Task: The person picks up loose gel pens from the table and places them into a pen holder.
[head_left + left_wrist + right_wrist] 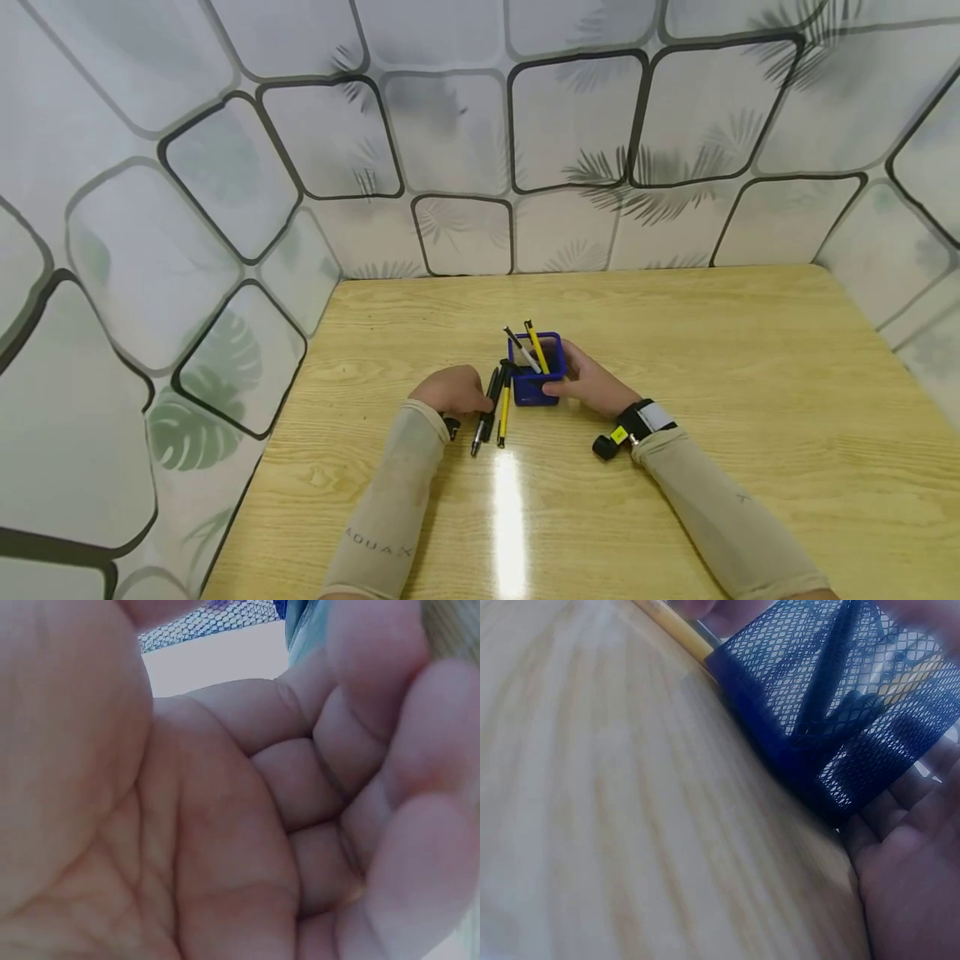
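A blue mesh cup (537, 372) stands mid-bench, toward the far edge, gripped by the right hand (588, 382); two pens (531, 346) stand inside. The left hand (451, 390) curls around three pens (495, 406) beside it on the bench (750, 375), apparently not yet loaded.

Both forearms, in beige sleeves, reach forward over the table and angle toward each other. The left hand (453, 390) lies knuckles up, its fingers curled in toward the palm. The right hand (588, 382), with a band at the wrist, has thumb and fingers curved in a grip.
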The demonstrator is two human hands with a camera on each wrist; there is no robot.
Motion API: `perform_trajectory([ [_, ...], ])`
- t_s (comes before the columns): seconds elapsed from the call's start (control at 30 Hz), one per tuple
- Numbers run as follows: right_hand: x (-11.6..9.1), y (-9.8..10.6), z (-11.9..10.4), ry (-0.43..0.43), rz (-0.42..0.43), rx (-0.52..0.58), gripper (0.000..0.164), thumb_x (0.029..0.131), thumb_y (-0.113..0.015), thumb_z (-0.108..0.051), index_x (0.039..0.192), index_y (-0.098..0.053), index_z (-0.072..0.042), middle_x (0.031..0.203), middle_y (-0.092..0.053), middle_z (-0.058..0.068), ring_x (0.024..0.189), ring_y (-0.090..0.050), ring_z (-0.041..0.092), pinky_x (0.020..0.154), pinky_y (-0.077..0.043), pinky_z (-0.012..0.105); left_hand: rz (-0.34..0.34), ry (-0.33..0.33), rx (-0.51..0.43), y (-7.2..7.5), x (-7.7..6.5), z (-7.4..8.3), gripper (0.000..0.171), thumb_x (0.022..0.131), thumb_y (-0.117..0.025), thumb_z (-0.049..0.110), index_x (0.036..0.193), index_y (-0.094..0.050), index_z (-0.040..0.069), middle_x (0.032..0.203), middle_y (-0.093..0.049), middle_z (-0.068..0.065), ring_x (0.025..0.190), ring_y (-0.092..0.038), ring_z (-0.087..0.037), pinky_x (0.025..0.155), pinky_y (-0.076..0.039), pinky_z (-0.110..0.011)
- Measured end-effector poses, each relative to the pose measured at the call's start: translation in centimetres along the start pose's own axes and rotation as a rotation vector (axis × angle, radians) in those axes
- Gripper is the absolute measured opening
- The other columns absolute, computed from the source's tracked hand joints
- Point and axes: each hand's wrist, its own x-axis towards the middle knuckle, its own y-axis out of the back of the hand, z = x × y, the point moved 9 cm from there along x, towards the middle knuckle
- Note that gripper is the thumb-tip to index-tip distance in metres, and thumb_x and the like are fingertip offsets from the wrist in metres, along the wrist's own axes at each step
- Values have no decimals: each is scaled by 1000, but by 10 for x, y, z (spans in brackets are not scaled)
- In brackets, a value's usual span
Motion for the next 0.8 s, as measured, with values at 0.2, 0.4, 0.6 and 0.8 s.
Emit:
perform_trajectory([
  [0.2,0,0,2,-14,2,20,83,94,-79,-20,160,-29,-20,160,-38,15,149,-36,37,119,-32,58,108,15,55,14,0,-8,36,102,-62,37,77,-66,11,69,-55,0,58,-44,-14,60,-43,-35],
  [0.4,0,1,2,1,-2,3,81,95,-78,-20,160,-29,-19,160,-39,14,149,-35,37,120,-31,57,243,-18,27,33,-6,-9,25,105,-55,33,102,-62,9,82,-58,-3,64,-50,-18,59,-43,-35],
  [0.6,-1,1,2,3,6,-6,82,95,-78,-22,160,-29,-19,161,-38,14,152,-31,37,123,-21,60,427,-91,-134,58,-21,-5,16,105,-54,25,114,-53,11,81,-63,-7,59,-56,-21,55,-44,-35],
  [0.8,0,0,1,5,-3,1,82,95,-78,-21,160,-28,-19,160,-39,15,150,-35,38,120,-28,59,652,-212,-197,82,-37,5,23,100,-61,16,122,-55,13,97,-63,-3,78,-59,-20,66,-49,-38],
])
